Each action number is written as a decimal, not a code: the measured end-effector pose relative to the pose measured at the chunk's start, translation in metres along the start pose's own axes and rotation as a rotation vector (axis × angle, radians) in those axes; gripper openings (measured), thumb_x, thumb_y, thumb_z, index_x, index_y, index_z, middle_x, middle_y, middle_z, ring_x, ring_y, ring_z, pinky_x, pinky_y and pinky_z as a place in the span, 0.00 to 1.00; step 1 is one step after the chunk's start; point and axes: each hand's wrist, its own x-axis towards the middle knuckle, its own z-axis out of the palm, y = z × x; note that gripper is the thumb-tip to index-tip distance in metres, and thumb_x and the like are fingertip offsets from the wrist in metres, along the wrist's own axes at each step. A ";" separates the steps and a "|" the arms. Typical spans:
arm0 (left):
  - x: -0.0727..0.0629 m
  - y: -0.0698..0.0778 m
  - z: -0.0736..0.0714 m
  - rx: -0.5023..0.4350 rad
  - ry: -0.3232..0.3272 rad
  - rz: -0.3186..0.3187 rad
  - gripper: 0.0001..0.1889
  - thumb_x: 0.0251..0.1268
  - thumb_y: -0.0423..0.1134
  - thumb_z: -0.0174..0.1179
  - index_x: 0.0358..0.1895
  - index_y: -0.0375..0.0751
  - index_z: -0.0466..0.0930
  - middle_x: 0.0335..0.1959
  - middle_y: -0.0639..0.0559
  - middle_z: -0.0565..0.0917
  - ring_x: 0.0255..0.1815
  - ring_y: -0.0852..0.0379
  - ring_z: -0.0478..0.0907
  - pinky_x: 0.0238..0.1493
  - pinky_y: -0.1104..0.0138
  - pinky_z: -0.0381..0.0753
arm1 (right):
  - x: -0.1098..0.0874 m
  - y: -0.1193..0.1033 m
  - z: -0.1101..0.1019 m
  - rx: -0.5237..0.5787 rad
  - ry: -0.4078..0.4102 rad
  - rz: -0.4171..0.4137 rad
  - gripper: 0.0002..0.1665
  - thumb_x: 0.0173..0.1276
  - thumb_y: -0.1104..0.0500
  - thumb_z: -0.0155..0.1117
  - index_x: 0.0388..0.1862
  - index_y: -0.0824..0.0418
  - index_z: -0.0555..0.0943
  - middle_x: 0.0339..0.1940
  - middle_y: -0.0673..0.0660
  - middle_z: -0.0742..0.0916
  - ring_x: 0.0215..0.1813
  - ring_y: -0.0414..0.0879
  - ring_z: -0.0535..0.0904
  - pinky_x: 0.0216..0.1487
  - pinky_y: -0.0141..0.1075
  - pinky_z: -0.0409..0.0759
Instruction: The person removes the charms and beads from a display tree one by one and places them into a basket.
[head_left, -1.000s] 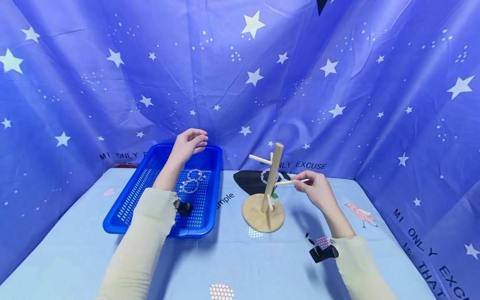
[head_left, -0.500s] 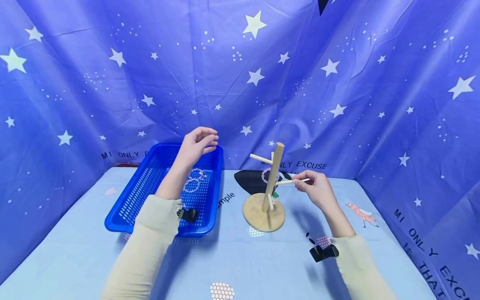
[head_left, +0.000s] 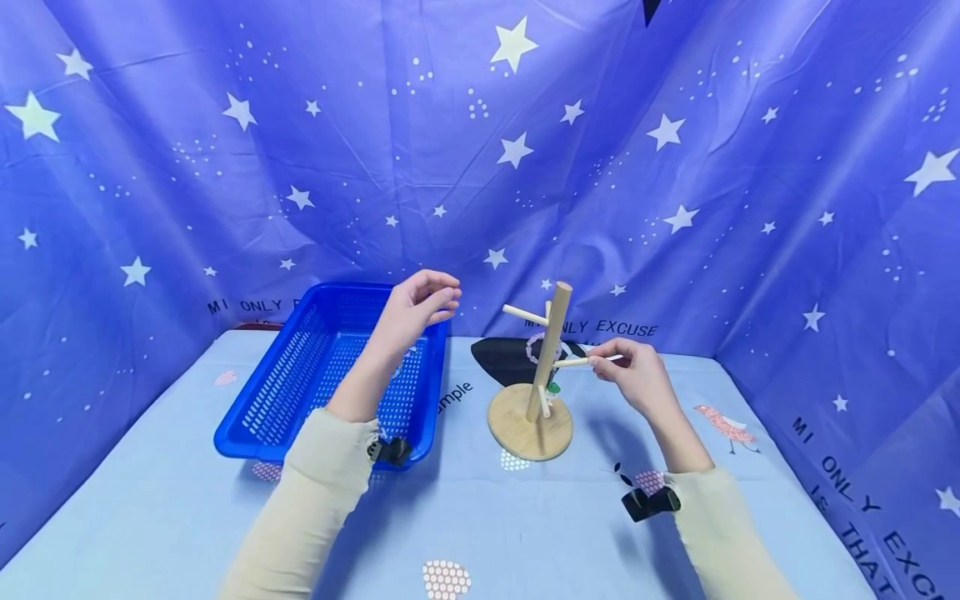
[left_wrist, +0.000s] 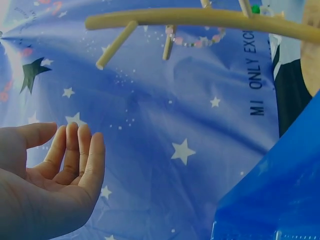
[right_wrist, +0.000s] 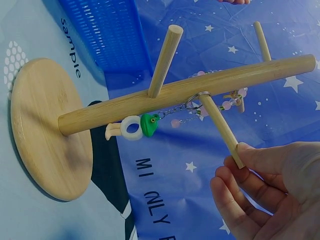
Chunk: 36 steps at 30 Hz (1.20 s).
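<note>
My right hand pinches the tip of a thin peg on the wooden stand between thumb and fingers. From that peg, close to the post, a keychain with a green-capped figure hangs by its metal ring. Behind the post, a pink beaded bracelet dangles on another peg. My left hand hovers over the right rim of the blue basket, fingers loosely bent and palm bare in the left wrist view. Beads inside the basket are mostly hidden by the left hand and wrist.
The stand's round base rests on a light blue printed cloth, right of the basket. An upper peg sticks out toward the left hand. A starry blue curtain closes off the back and sides.
My left hand has moved right, from above the basket's middle to its right rim, nearer the stand. My right hand keeps pinching the peg, nearly still.
</note>
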 end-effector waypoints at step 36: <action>-0.034 -0.028 0.054 -0.036 -0.121 -0.061 0.13 0.74 0.34 0.55 0.55 0.31 0.77 0.53 0.36 0.82 0.50 0.53 0.83 0.56 0.64 0.84 | -0.002 -0.001 0.003 -0.056 0.047 -0.016 0.10 0.71 0.60 0.64 0.46 0.65 0.85 0.42 0.65 0.89 0.35 0.42 0.83 0.34 0.30 0.78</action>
